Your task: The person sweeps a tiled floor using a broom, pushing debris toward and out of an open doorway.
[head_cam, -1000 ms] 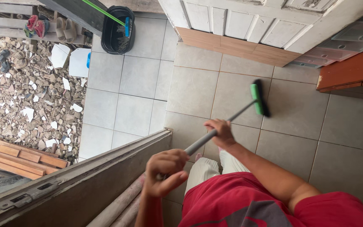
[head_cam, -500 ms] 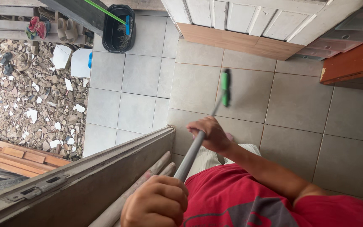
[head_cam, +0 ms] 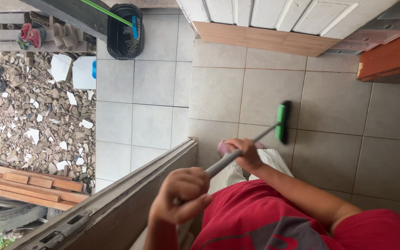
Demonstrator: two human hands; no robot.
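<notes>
Both of your hands are on the broom (head_cam: 248,141). Your left hand (head_cam: 181,194) is wrapped in a fist around the top end of the grey handle, close to your chest, and that looks like the pivot. Your right hand (head_cam: 244,153) is curled round the handle further down, just above your knee, where it can steer and press. The handle runs out and away from you, slanting down to the green broom head (head_cam: 282,121), which sits on the grey floor tiles (head_cam: 218,92) near a grout line, bristles down, in front of your feet. Spacing the hands apart like that gives you leverage over the head.

To your left, the door frame (head_cam: 130,194) cuts across the view, right beside your left arm. Beyond it lie more tiles and then a patch of rubble (head_cam: 33,111). Up at the top, a black bucket (head_cam: 123,32) stands against the wall with a second green-handled brush (head_cam: 133,25) resting in it, well apart from you. A white door (head_cam: 278,14) stands ahead.
</notes>
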